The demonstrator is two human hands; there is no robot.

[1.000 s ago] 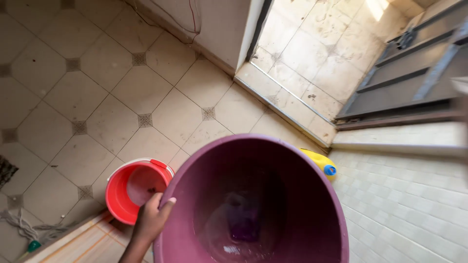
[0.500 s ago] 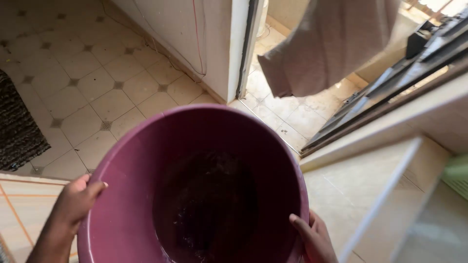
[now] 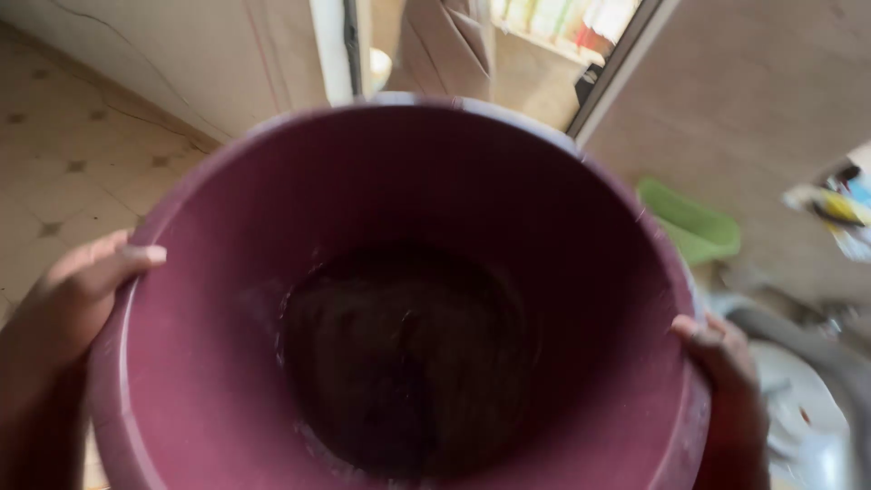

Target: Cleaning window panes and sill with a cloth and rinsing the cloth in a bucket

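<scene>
Tiled floor [image 3: 63,172] far left | left hand [image 3: 77,290] grasping the left rim of a maroon bucket [image 3: 227,227], thumb hooked inside | bucket fills the near centre, mouth facing up toward the camera, dark contents at its bottom | right hand [image 3: 726,372] gripping the right rim | green basin [image 3: 694,222] far right, beyond the rim; blurred clutter near right.

Our left hand [image 3: 77,295] curls its thumb inward at the near left while our right hand [image 3: 726,377] grips opposite, thumb hooked inward, both forearms low and spread wide.
</scene>
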